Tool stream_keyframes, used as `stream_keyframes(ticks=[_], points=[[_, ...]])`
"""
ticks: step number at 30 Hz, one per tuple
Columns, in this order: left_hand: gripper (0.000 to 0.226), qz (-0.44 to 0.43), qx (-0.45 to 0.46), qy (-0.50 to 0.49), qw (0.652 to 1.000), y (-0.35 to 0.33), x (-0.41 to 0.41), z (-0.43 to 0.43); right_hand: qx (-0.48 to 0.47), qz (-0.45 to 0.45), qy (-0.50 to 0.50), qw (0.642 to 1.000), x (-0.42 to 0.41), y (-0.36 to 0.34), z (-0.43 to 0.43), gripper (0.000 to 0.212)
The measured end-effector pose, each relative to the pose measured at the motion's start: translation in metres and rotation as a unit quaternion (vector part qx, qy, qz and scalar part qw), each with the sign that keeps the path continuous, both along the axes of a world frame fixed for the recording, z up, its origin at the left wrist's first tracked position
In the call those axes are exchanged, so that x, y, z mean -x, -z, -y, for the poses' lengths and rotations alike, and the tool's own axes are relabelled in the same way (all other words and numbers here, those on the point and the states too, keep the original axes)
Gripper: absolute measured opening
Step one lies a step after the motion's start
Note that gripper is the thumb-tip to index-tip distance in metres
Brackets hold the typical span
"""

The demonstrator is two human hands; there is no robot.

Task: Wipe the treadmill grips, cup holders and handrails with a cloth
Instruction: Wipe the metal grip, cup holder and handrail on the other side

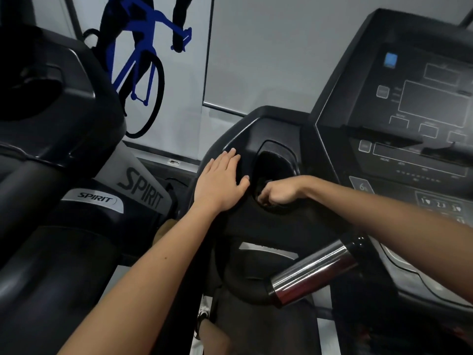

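Curling right hand (279, 193) (inside cup holder (277, 160))

The left hand (220, 183) lies palm down, fingers straight and close together, thumb spread to the right, and its bare forearm (153, 265) reaches up from the lower left. Just right of it the right hand (279, 194) is curled tight, wrist bent downward. Its fingertips are lost in shadow, and its forearm (384, 216) comes in from the right edge.
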State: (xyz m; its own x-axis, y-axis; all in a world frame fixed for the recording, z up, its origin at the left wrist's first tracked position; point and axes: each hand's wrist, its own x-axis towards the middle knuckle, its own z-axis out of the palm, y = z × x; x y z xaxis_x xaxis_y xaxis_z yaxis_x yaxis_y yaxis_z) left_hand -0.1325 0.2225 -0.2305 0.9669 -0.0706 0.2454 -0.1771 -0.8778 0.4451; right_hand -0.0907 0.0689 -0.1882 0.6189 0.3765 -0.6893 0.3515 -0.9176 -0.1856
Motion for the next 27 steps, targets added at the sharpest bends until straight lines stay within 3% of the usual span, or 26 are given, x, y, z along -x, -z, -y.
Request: stream_keyframes(ticks=[6, 12, 16, 19, 21, 22, 24, 27], points=[[0.060, 0.007, 0.001, -0.005, 1.000, 0.001, -0.002, -0.001, 0.069, 0.027, -0.083, 0.994, 0.005, 0.005, 0.002, 0.040], [0.059, 0.005, 0.003, -0.003, 1.000, 0.001, -0.001, 0.000, 0.185, 0.079, -0.110, 0.973, 0.002, 0.022, -0.004, 0.053], [0.059, 0.003, 0.000, -0.001, 1.000, 0.001, 0.000, 0.000, 0.189, 0.207, -0.107, 0.954, 0.011, 0.017, -0.011, 0.047], [0.059, 0.004, 0.001, -0.007, 1.000, 0.001, -0.001, -0.001, 0.109, 0.179, -0.047, 0.977, 0.009, 0.011, -0.009, 0.045], [0.059, 0.006, 0.001, -0.006, 1.000, 0.000, -0.001, -0.001, -0.034, 0.074, 0.068, 0.994, 0.006, 0.010, -0.004, 0.033], [0.059, 0.006, 0.001, -0.006, 1.000, 0.000, -0.001, 0.000, -0.119, 0.021, 0.146, 0.982, 0.007, 0.010, -0.003, 0.028], [0.059, 0.008, 0.003, -0.006, 1.000, 0.000, -0.002, 0.000, -0.257, -0.029, 0.280, 0.924, 0.008, 0.016, -0.002, 0.022], [0.058, 0.011, 0.004, -0.007, 1.000, 0.001, -0.002, 0.000, -0.442, -0.035, 0.408, 0.798, 0.013, 0.025, -0.009, 0.021]])
